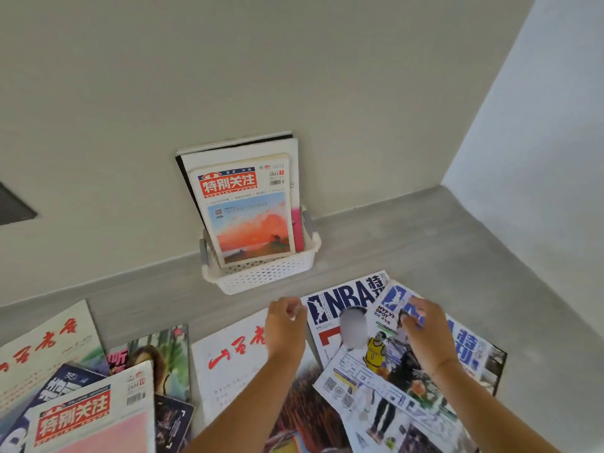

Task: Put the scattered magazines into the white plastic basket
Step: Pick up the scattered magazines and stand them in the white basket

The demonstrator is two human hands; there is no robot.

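Head view.

- The white plastic basket (261, 276) is being supported by the grey bench (425, 243), hard against the wall (294, 76).
- Several magazines are being held upright in it and are leaning back on the wall. The front one is the sunset-cover magazine (250, 220) with a red title block. A larger white magazine (242, 148) and a dark-edged one are standing behind it.
- The scattered magazines are being carried flat on the bench, in front of the basket and well apart from it.
- Right group: the upper NBA magazine (392, 387) is being laid askew over the lower NBA magazine (346, 299).
- Centre: the white calligraphy magazine (228, 371) is being partly covered by the left forearm.
- Left group, overlapping: a second calligraphy magazine (42, 348), a portrait-cover magazine (153, 354), a blue magazine (62, 384), a red-title magazine (91, 416) on top, and a dark magazine (173, 423).
- The left hand (284, 325) is being held over the top of the white calligraphy magazine. Its fingers are loosely curled and nothing is being gripped.
- The right hand (421, 331) is being placed on the upper NBA magazine near its top edge, fingers curled down onto the cover. Whether the edge is actually being pinched cannot be told.
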